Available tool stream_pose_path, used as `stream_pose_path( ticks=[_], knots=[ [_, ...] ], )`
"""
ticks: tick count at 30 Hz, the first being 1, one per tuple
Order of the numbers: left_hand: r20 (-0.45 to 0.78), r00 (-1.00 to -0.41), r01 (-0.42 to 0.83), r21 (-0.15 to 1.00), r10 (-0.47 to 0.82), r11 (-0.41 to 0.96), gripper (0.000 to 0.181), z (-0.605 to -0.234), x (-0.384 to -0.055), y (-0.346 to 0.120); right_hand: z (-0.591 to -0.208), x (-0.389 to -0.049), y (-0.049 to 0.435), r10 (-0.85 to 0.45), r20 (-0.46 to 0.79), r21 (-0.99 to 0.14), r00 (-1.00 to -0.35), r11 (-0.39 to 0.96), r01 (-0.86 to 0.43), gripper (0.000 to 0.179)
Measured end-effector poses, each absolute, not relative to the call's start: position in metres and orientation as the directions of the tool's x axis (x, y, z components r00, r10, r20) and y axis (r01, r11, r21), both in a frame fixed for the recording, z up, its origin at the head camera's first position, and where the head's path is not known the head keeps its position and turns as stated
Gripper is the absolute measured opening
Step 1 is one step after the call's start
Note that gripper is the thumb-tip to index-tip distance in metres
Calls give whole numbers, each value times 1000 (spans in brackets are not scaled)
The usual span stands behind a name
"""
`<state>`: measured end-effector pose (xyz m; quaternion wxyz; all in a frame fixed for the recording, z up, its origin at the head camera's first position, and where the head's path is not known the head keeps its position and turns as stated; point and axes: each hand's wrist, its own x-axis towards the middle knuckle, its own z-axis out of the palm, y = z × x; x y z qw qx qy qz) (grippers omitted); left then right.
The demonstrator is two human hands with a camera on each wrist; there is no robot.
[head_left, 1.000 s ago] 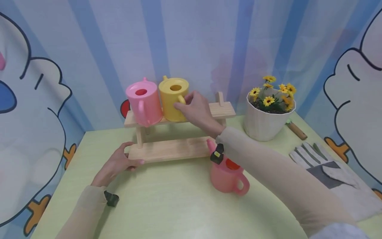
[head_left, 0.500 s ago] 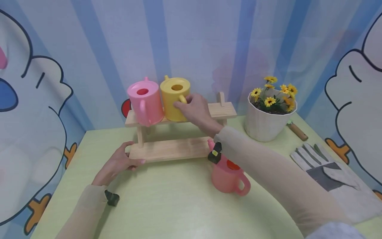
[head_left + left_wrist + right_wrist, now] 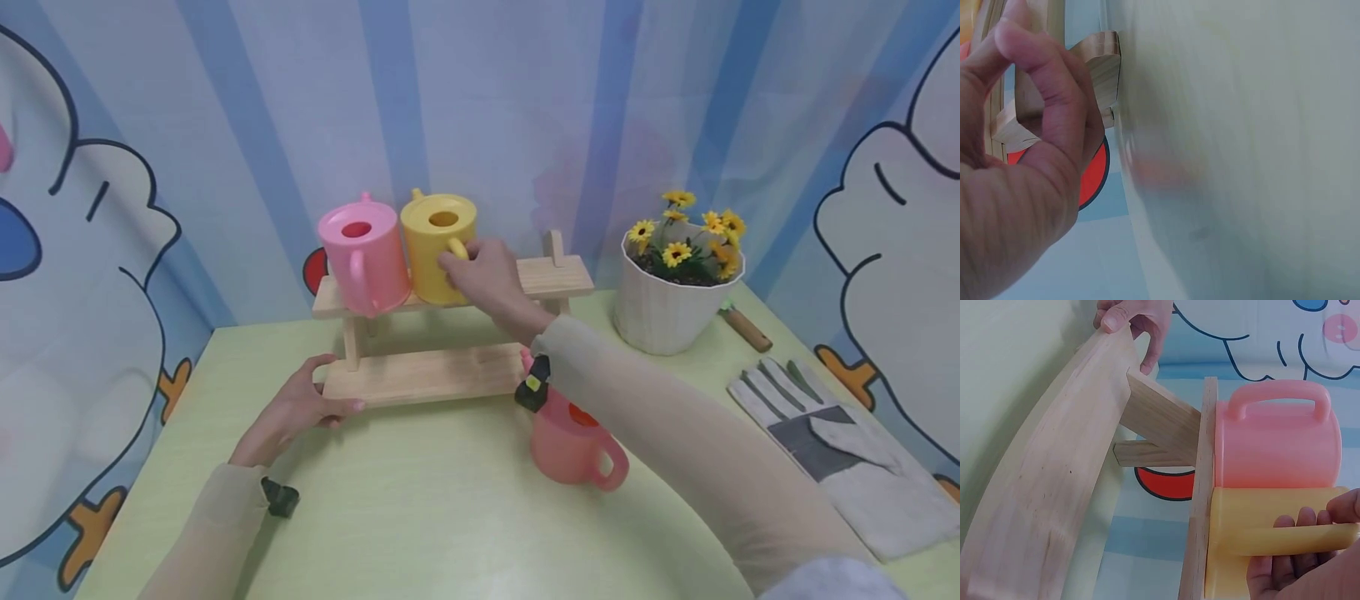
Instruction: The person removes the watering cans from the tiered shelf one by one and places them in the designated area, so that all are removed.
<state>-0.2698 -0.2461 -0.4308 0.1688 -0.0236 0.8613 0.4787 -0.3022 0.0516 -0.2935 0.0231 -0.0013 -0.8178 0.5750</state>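
Note:
A two-tier wooden stand (image 3: 427,377) stands on the table. On its upper shelf, a pink watering can (image 3: 375,267) and a yellow watering can (image 3: 429,271) sit upright side by side. My right hand (image 3: 491,282) holds the yellow can by its handle, fingers curled round it in the right wrist view. At the lower shelf's left end, my left hand (image 3: 296,406) grips the board between thumb and fingers. Another pink watering can (image 3: 566,454) rests on the table below my right forearm, its spout partly hidden by the wrist camera.
Right of the stand is a white flowerpot (image 3: 660,312) with yellow flowers. A wooden-handled tool (image 3: 746,329) and grey-white work gloves (image 3: 840,450) lie along the table's right side. A striped cloth backdrop (image 3: 510,125) hangs close behind the stand.
My right wrist has shifted slightly to the left, its hand still on the yellow watering can's handle. The cans, the stand and my left hand look unmoved.

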Motion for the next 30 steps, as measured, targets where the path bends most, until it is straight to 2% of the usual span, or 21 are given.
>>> stream_pose_path(
  ticks=[14,30],
  knots=[
    [-329,-939,-218,795,101,566,116,-428,-270,-245,-295,-307,50,-33,-29,-979,-999,201,22,24],
    [-336,-936,-222,795,106,564,118,-428,-270,-245,-296,-309,50,-37,-44,-984,-998,176,37,31]
  ],
)
